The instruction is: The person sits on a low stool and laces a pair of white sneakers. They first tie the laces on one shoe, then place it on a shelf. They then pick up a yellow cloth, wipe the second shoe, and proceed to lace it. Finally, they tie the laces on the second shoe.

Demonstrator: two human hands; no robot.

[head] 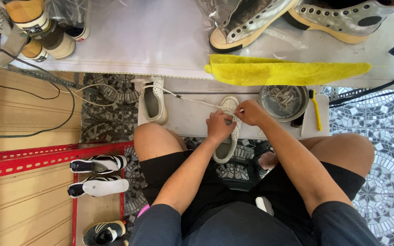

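Observation:
A white sneaker (pixel 228 132) lies on a low grey bench (pixel 188 120) in front of me, toe pointing away. My left hand (pixel 219 126) grips its upper over the lace eyelets. My right hand (pixel 250 112) pinches a white shoelace (pixel 192 100) near the toe; the lace runs off to the left toward a second white sneaker (pixel 152 101) standing on the same bench. My bare knees flank the bench.
A metal bowl (pixel 282 102) holding laces and a yellow brush (pixel 315 109) sit right of the sneaker. A yellow cloth (pixel 288 71) and two silver high-top shoes (pixel 297 18) lie on the white table above. More shoes stand on a red rack (pixel 46 157) at the left.

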